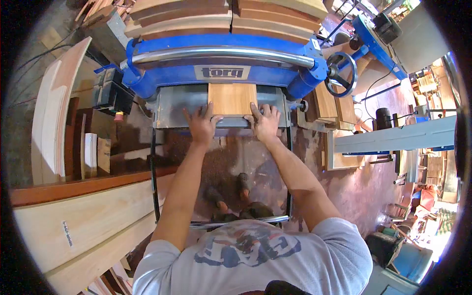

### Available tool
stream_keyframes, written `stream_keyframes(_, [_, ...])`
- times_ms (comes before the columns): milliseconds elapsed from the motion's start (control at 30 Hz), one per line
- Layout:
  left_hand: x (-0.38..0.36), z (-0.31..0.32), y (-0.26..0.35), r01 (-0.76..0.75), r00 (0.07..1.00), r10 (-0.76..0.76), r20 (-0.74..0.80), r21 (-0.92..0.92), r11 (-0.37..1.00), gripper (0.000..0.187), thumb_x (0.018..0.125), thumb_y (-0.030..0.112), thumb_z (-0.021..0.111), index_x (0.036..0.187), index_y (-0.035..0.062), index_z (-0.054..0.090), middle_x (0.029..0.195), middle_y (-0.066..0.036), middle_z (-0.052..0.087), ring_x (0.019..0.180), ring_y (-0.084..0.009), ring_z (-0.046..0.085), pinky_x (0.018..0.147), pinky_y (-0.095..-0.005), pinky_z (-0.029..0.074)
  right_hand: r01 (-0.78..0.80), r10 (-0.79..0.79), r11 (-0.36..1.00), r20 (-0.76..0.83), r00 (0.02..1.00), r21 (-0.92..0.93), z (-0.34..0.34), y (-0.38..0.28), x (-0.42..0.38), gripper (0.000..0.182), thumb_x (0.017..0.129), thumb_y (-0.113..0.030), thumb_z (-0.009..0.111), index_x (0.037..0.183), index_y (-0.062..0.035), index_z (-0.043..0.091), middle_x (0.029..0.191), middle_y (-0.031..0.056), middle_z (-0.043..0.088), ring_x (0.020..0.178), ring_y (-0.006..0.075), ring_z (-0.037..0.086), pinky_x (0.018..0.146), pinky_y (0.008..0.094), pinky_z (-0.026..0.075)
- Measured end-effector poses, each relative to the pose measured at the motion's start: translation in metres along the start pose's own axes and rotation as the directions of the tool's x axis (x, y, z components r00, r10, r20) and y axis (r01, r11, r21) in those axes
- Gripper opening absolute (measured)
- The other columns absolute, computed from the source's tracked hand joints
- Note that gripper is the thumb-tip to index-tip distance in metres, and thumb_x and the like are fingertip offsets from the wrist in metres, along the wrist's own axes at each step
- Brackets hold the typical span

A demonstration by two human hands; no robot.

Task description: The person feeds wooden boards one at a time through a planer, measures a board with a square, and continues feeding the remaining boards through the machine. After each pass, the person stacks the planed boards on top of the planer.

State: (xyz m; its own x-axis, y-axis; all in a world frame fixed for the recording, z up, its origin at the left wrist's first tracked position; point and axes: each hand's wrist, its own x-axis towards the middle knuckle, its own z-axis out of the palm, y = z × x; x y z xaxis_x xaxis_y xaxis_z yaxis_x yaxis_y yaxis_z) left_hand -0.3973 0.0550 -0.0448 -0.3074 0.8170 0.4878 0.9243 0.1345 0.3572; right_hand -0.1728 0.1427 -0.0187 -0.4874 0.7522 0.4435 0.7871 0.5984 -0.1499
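Note:
A light-brown wooden board [232,98] lies flat on the grey metal bed [184,101] of a blue thickness planer [172,73]. Its far end goes in under the machine's front, where it is hidden. At the board's near left corner is my left hand [201,123], index finger along the side and thumb at the near end, other fingers spread over the bed. My right hand [265,123] holds the near right corner in much the same way, its outer fingers partly curled. Between them the two hands grip the board.
Stacked boards [182,19] rest on top of the planer. A handwheel [341,73] sticks out at its right. Long pale panels [93,221] lie at my left, and more boards [54,118] lean behind them. A grey-topped machine [393,135] stands at the right.

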Motion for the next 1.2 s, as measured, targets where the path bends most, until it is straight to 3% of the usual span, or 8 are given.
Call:
stream_keyframes(267, [-0.005,-0.001,0.011,0.017,1.000,-0.020,0.023,0.113,0.993,0.058,0.084,0.044,0.073,0.131,0.0115,0.065,0.110,-0.011,0.074,0.124,-0.0384,0.057,0.116,-0.0702,0.019,0.044,-0.032,0.991,0.094,0.995,-0.125,-0.012,-0.007,0.004,0.045,0.087,-0.039,0.069,0.124,-0.0143,0.065,0.105,0.0099,0.058,0.104,0.0326,0.051,0.088,0.0490,0.040])
stream_keyframes(500, [-0.007,0.027,-0.006,-0.065,0.996,0.060,0.066,0.076,0.995,0.045,0.091,0.032,0.067,0.130,0.0094,0.065,0.144,-0.012,0.056,0.132,-0.0390,0.050,0.116,-0.0679,0.022,0.187,-0.175,0.978,0.126,0.977,-0.089,0.012,0.004,0.002,0.035,0.087,-0.024,0.059,0.115,-0.0034,0.066,0.119,0.0111,0.057,0.113,0.0303,0.054,0.095,0.0485,0.040])
stream_keyframes(733, [0.008,-0.022,0.027,-0.091,0.985,0.078,0.151,0.077,0.993,0.042,0.091,0.029,0.067,0.123,0.0038,0.065,0.143,-0.019,0.054,0.131,-0.0452,0.048,0.115,-0.0684,0.023,0.129,-0.145,0.989,0.513,0.846,0.068,-0.057,-0.020,0.040,0.033,0.082,-0.020,0.067,0.113,-0.0135,0.073,0.117,0.0116,0.063,0.117,0.0308,0.057,0.100,0.0493,0.042])
stream_keyframes(900, [-0.099,-0.070,0.046,0.044,0.995,-0.027,0.093,-0.185,0.982,0.046,0.093,0.025,0.065,0.133,0.0033,0.060,0.149,-0.022,0.048,0.133,-0.0459,0.046,0.110,-0.0669,0.031,0.339,-0.185,0.853,-0.378,0.907,0.397,-0.158,0.027,0.161,0.032,0.085,-0.020,0.069,0.112,-0.0033,0.068,0.113,0.0206,0.065,0.110,0.0403,0.058,0.096,0.0511,0.045])
stream_keyframes(967, [-0.153,-0.097,0.054,0.145,0.977,-0.097,0.192,-0.254,0.956,0.044,0.092,0.022,0.065,0.131,0.0017,0.062,0.147,-0.025,0.049,0.131,-0.0479,0.046,0.112,-0.0624,0.033,0.150,-0.040,0.979,-0.600,0.799,0.135,-0.187,0.065,0.237,0.023,0.084,-0.016,0.074,0.101,-0.0022,0.069,0.110,0.0199,0.068,0.099,0.0381,0.064,0.089,0.0455,0.051])
stream_keyframes(1067, [-0.227,-0.121,0.050,0.314,0.927,-0.250,0.279,-0.215,0.925,0.041,0.090,0.019,0.066,0.127,-0.0001,0.064,0.146,-0.025,0.050,0.130,-0.0492,0.047,0.112,-0.0558,0.036,-0.495,0.582,0.805,-0.275,0.765,0.328,-0.197,0.134,0.339,0.066,0.079,-0.052,0.076,0.107,0.0071,0.068,0.107,0.0247,0.069,0.093,0.0399,0.069,0.082,0.0453,0.055])
stream_keyframes(1133, [-0.242,-0.122,0.038,0.321,0.928,-0.284,0.241,-0.132,0.938,0.041,0.091,0.019,0.067,0.126,-0.0005,0.065,0.145,-0.025,0.051,0.130,-0.0483,0.047,0.112,-0.0549,0.037,-0.643,0.732,0.453,0.154,0.664,0.617,-0.170,0.185,0.367,0.083,0.076,-0.064,0.073,0.111,0.0110,0.067,0.112,0.0257,0.069,0.099,0.0379,0.070,0.082,0.0489,0.056])
stream_keyframes(1200, [-0.258,-0.130,0.026,0.341,0.923,-0.327,0.204,-0.037,0.939,0.040,0.091,0.019,0.067,0.125,-0.0008,0.065,0.144,-0.025,0.052,0.131,-0.0474,0.047,0.112,-0.0541,0.038,-0.682,0.722,0.542,0.144,0.677,0.491,-0.163,0.183,0.372,0.084,0.076,-0.061,0.075,0.116,0.0120,0.065,0.116,0.0246,0.068,0.101,0.0378,0.070,0.073,0.0553,0.058])
